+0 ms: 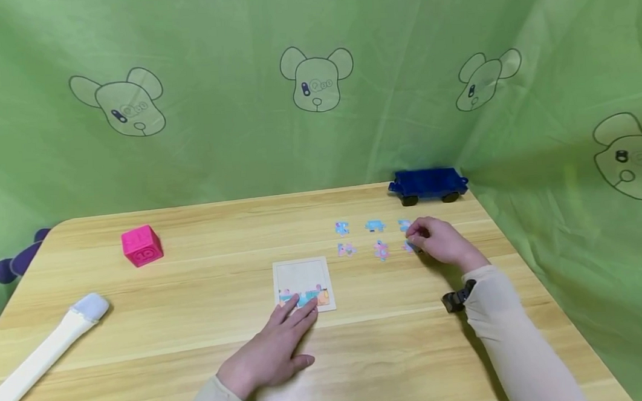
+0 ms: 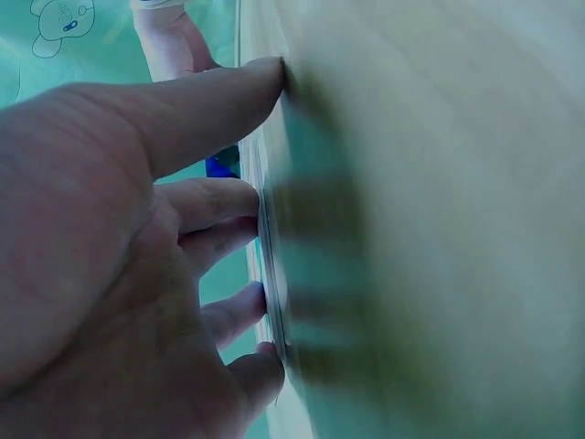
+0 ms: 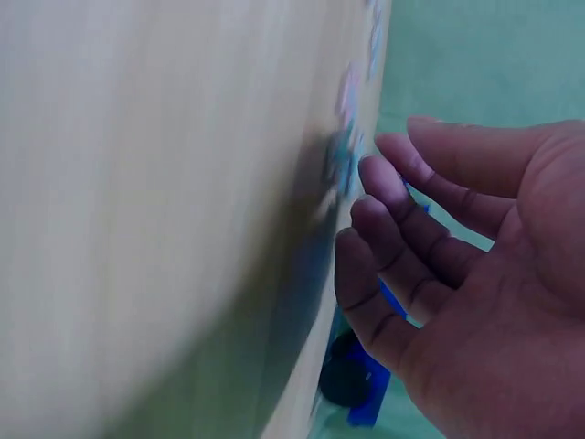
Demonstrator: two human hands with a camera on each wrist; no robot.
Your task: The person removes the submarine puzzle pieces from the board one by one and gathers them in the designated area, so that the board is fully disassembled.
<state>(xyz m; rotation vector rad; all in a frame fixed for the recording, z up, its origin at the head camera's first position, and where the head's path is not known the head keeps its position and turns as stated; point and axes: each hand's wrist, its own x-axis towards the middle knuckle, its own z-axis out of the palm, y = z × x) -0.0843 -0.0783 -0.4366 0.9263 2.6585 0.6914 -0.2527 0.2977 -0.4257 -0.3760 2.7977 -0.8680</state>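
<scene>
A square puzzle frame [image 1: 303, 271] lies on the table, with pieces [image 1: 307, 298] fitted along its near side. My left hand [image 1: 271, 351] rests its fingertips on that near side, fingers fairly straight and thumb spread. To the right, several loose jigsaw pieces [image 1: 381, 249] lie in two rows. Over the right end of these rows hovers my right hand [image 1: 437, 240], partly covering the end pieces [image 1: 404, 225]. In the right wrist view its loosely bent fingers [image 3: 379, 247] and thumb stand apart with nothing between them, close above the pieces [image 3: 345, 151].
A dark blue toy wagon [image 1: 428, 184] stands at the back right corner. At the left are a pink cube [image 1: 142, 245] and a long white stick-like object [image 1: 45, 351] with a pale head. A green curtain [image 1: 215, 151] hangs behind and right of the table.
</scene>
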